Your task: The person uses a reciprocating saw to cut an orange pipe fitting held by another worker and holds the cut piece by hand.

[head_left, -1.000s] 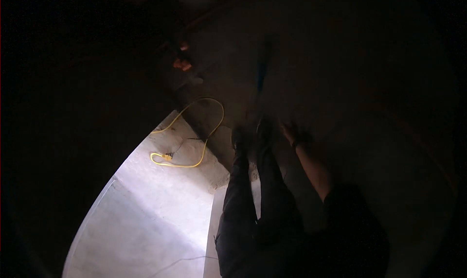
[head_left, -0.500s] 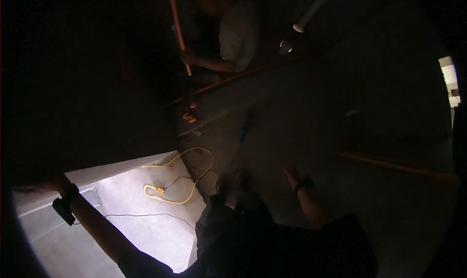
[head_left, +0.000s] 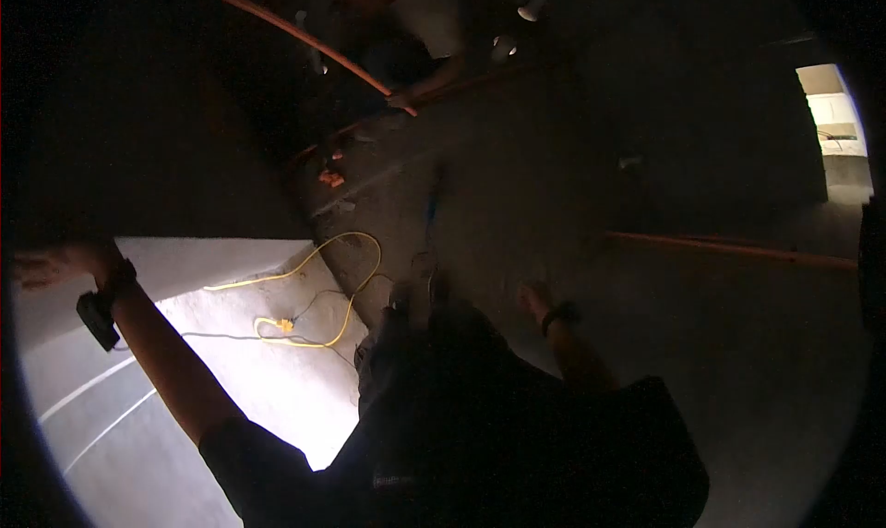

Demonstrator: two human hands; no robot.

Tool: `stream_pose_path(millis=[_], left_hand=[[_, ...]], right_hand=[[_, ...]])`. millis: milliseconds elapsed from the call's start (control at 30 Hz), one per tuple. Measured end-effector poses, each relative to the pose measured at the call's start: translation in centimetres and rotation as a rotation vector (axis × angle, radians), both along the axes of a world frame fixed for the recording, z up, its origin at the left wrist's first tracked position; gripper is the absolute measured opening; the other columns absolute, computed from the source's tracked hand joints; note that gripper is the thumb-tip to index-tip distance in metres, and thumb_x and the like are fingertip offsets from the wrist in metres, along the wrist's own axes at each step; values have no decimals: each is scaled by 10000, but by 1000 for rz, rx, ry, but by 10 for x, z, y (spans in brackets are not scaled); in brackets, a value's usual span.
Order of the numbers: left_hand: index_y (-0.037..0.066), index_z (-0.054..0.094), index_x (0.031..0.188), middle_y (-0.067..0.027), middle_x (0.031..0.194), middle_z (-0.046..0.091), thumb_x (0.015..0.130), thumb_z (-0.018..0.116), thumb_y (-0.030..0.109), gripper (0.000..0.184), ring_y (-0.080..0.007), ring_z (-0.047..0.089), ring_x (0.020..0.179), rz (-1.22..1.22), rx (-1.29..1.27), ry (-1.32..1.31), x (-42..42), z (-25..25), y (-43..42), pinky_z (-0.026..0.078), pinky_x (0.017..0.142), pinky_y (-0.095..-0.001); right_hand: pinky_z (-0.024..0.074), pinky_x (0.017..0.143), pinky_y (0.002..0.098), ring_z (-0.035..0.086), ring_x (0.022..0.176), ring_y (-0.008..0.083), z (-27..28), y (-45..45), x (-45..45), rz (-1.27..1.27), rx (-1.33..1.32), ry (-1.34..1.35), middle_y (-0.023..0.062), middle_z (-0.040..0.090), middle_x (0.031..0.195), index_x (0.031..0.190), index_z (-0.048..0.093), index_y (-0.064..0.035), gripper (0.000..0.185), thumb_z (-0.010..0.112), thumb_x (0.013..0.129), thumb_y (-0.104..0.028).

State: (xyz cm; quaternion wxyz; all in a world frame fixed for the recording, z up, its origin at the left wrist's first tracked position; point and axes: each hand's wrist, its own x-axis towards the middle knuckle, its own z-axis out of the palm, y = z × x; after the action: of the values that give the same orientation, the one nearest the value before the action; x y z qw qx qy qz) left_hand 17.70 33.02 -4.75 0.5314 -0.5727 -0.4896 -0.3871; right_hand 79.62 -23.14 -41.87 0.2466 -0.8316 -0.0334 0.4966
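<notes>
My left hand [head_left: 53,265] is stretched out at the far left, its fingers pointing left beside the dark wall edge above the bright doorway; a dark device [head_left: 98,321] hangs at that wrist. My right hand [head_left: 533,299] is low in the dim middle, a dark band at its wrist. Its fingers are too dark and blurred to read, and no object shows in it. Nearest to my left hand is the pale wall edge [head_left: 212,256]. A yellow cable [head_left: 377,251] loops over the floor between my two hands.
At the top, a person [head_left: 426,20] crouches and holds an orange pipe [head_left: 314,43]. Orange pieces [head_left: 330,178] lie on the floor below. Another long orange pipe [head_left: 738,248] lies at the right. A bright opening [head_left: 833,122] shows at the far right.
My left arm has come into view and reaches left. The view has shifted, showing the right opening. The other person's orange pipe has swung from near upright to a slant.
</notes>
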Motion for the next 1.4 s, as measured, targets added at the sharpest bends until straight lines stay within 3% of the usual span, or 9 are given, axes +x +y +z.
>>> stream_pose_path(millis=[167,333,400,433,533,567,800,1033,1400], left_hand=[[-1,354,1339,-195,1344,407,686,665,646,971,-327,357,1268,-61,115,-53,-23,-12,9,245,1002,-629],[-57,477,1140,-188,1114,532,761,759,191,534,-289,562,998,-386,191,-95,32,-3,-59,486,861,-371],[-51,542,1040,-159,1032,591,800,716,126,345,-224,603,949,-201,-110,-283,49,-35,-113,499,836,-326],[-52,526,1056,-169,1037,590,822,690,126,336,-242,613,924,-326,-233,-455,46,-68,-132,513,834,-335],[-47,542,1115,-137,936,628,868,628,105,302,-211,625,830,-53,-498,-516,31,-163,-207,518,709,-311],[-15,549,1140,-123,916,638,865,621,88,303,-199,625,802,-75,-606,-754,35,-188,-237,515,703,-307],[17,500,1194,-141,930,602,847,568,44,354,-226,587,816,12,-948,-1226,45,-325,-396,485,674,-324],[12,500,1177,-146,941,592,791,563,21,391,-266,572,805,98,-1131,-1325,23,-389,-436,464,730,-362],[17,490,1187,-160,1022,560,747,531,2,442,-267,551,867,29,-1243,-1405,8,-382,-431,455,766,-365]], right_hand=[[476,778,321,579,853,176,11,-3,-1,-71,139,194,62,592,992,1082,554,-49,348,542,905,-348],[489,801,323,599,893,189,36,16,7,-54,4,130,84,618,1017,1099,566,-39,329,555,902,-302],[485,779,324,600,866,187,53,27,4,-3,-38,114,83,621,993,1063,582,-39,315,550,903,-309],[482,758,324,600,838,185,58,31,1,45,-82,96,83,624,970,1026,598,-39,307,545,904,-316],[459,701,328,584,770,173,44,12,-2,170,-79,64,83,628,895,932,611,-46,291,529,910,-323],[459,701,328,584,770,173,41,7,-5,170,-77,68,83,628,895,932,611,-46,291,529,910,-323],[432,638,327,529,659,155,21,-6,-17,147,-13,144,46,585,745,851,600,-64,278,542,907,-330],[467,644,326,574,712,155,32,16,-40,166,35,-11,51,610,813,899,600,-74,280,563,903,-352],[481,775,302,606,872,171,64,-8,-60,74,73,66,62,626,970,1015,596,-47,273,545,915,-296]])
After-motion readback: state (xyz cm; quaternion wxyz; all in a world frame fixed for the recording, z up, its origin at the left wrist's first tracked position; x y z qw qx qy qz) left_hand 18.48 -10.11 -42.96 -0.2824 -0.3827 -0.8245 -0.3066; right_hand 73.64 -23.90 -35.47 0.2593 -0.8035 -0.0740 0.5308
